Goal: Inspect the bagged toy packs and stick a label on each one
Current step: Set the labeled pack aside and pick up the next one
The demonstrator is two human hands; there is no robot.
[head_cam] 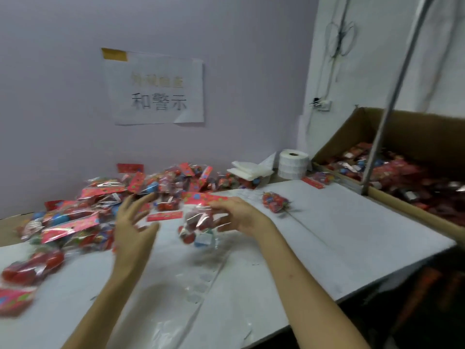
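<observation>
Holding one bagged toy pack point(195, 229) over the white table point(339, 235), we grip it with our right hand point(239, 215); the fingers are curled on the right side of the clear bag. Red and blue round toys show inside it, but the picture is blurred by motion, so we cannot tell exactly where each finger presses. Our left hand point(136, 224) is just beside the pack on its left, with the fingers spread wide and the palm turned toward the pack, and it holds nothing.

Behind and left of our hands lies a big pile of toy packs point(100, 197) with red header cards, reaching to the wall. One single pack point(274, 202) lies apart on the table, to the right of our right hand. A roll of white labels point(293, 163) stands near the corner, beside a stack of folded white sheets point(250, 170). On the right an open cardboard box point(415, 132) is filled with more packs, and a metal pole point(392, 96) crosses in front of it. A paper sign point(158, 89) hangs on the wall.
</observation>
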